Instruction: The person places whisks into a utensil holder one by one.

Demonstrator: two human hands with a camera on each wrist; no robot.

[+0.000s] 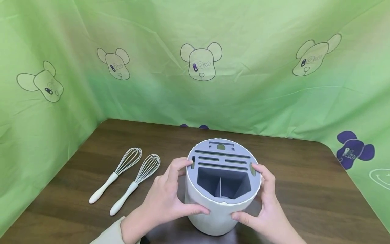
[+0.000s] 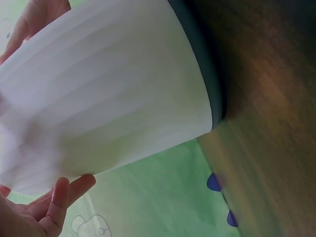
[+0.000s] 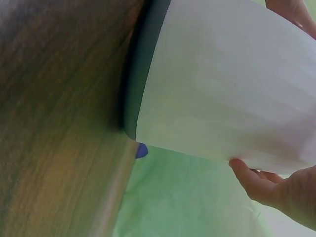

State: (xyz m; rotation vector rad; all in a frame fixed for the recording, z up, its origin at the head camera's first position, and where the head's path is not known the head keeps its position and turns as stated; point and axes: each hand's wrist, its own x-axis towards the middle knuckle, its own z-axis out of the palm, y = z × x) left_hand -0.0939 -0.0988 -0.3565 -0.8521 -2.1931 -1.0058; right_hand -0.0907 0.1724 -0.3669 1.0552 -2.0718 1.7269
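Left hand: here it is, the left hand (image 1: 167,195) gripping the white holder (image 1: 210,218), thumb across the near side, forefinger up at the rim by a narrow slot.
Right hand: and the right hand (image 1: 265,203) matches it, clasping the opposite side, thumb on the near wall, forefinger at the rim beside an oval opening.
Holder: round and white, right of the middle on the near part of the surface (image 1: 310,189), squarely between both hands.
Insert: a grey insert (image 1: 223,165) fills the top, long slots towards the far side, one big divided compartment nearer.
Base: the wrist views pick out a dark base (image 2: 202,59) meeting the surface.
Sleeve: a pale sleeve (image 1: 111,234) shows at the left wrist.
Whisks: over on the left, two whisks, the left whisk (image 1: 114,176) and the right whisk (image 1: 134,186), lie side by side, apart, wires pointing far, handles near.
Backdrop: green cloth (image 1: 152,98) with bear-like heads rises behind.
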